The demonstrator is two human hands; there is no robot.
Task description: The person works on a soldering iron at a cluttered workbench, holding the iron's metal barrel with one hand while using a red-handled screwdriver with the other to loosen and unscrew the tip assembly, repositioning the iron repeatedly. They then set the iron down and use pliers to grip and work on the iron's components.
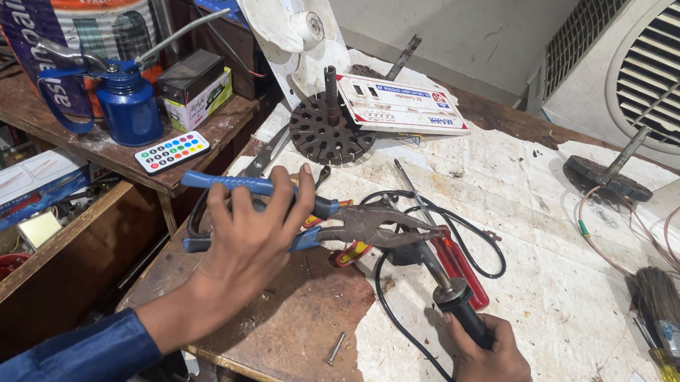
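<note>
Now left hand point(248, 236) grips blue-handled pliers point(310, 213); right hand point(495, 358) clasps, seemingly, a soldering iron point(443, 283).

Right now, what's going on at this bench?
A person works at a worn workbench. The left hand grips blue-handled pliers lying level over the bench. The right hand holds a soldering iron by its black handle, its tip angled up toward the plier jaws. A red-handled screwdriver lies beside them; a loose screw rests near the bench's front edge.

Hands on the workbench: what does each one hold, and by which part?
Left hand grips the pliers by their blue handles. Right hand holds the soldering iron by its black handle.
</note>
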